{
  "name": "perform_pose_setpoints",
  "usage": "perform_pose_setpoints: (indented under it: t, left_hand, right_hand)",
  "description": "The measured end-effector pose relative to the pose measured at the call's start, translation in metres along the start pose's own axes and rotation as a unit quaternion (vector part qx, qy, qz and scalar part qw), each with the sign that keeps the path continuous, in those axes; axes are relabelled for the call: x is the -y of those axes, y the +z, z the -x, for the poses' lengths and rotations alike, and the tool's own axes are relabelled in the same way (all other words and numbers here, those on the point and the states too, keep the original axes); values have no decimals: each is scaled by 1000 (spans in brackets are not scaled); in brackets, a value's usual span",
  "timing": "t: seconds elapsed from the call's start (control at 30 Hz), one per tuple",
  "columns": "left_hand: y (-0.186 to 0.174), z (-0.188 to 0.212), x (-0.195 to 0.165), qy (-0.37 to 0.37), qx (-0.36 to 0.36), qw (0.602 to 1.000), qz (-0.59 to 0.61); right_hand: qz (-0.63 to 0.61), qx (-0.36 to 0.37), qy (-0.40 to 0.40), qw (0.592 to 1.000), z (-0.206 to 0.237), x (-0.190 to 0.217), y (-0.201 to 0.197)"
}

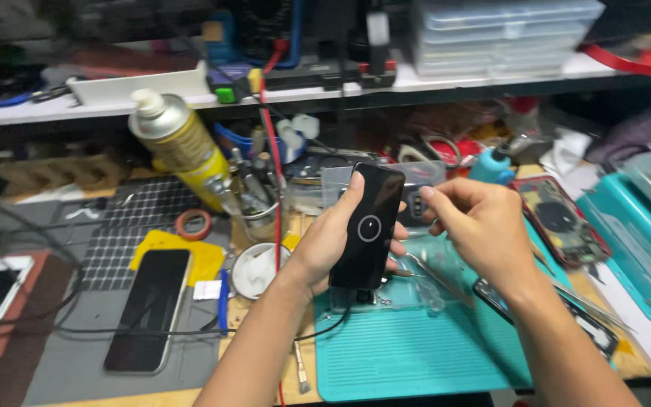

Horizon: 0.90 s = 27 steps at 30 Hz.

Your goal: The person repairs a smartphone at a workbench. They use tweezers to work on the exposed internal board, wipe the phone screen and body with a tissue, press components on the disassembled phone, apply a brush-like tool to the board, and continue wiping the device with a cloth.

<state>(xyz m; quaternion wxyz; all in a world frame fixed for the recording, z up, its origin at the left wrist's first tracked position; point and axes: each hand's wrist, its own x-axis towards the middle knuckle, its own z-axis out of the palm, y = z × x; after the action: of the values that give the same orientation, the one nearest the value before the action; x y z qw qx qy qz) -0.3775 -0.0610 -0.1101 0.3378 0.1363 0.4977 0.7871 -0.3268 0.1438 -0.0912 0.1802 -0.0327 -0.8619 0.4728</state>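
My left hand (325, 241) grips a black phone (371, 224) upright above the teal work mat (401, 354); the phone's face shows a white ring, and a thin black cable runs from its lower end. My right hand (484, 226) is just to the phone's right, fingers curled near its upper edge, with a thin metal tool (425, 269) showing below the palm. Whether that hand grips the tool I cannot tell. A clear plastic piece lies on the mat under both hands.
A dark-screened phone (148, 309) lies on a grey mat at left. A yellow spray can (182, 147) leans behind a cup of tools (254, 200). An opened phone body (563, 220) and a teal case (642, 241) sit at right. A cluttered shelf (303, 94) runs across the back.
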Motion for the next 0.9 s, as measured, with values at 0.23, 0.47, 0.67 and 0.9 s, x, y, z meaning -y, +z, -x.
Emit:
perform_pose_setpoints:
  t: [0.23,0.47,0.67,0.9]
  left_hand:
    - [5,-27,4,-53,49,996,-46]
    - [7,-28,2,-53,54,995,-62]
    - [3,-27,-3,-26,42,997,-59]
    - [13,-4,-18,13,22,1000,-5]
  right_hand:
    - [295,-144,-16,945,-24,-77,-59]
    - [320,-186,37,928,-80,-162,-77]
    - [286,-213,72,931,-93,-173,-75]
    - [266,-282,-21,921,-74,-124,-83]
